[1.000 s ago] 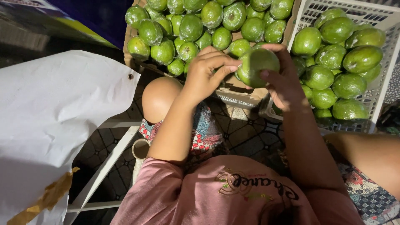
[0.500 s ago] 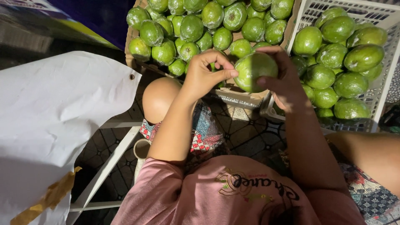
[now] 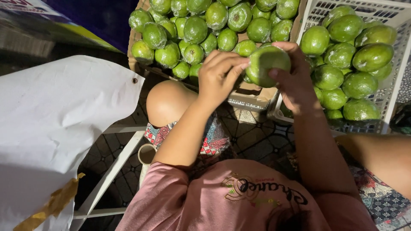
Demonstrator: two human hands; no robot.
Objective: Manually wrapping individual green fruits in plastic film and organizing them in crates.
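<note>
two hands (image 3: 220, 75), one green fruit (image 3: 267, 64) held, one cardboard box (image 3: 252, 92), one white crate (image 3: 396, 15), fruit piles too many to count

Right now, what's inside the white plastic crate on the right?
The white crate holds a heap of green fruits, piled near its rim. Only the top layer shows; whatever lies beneath is covered. The right hand, holding a fruit, hides part of the crate's near corner.
</note>
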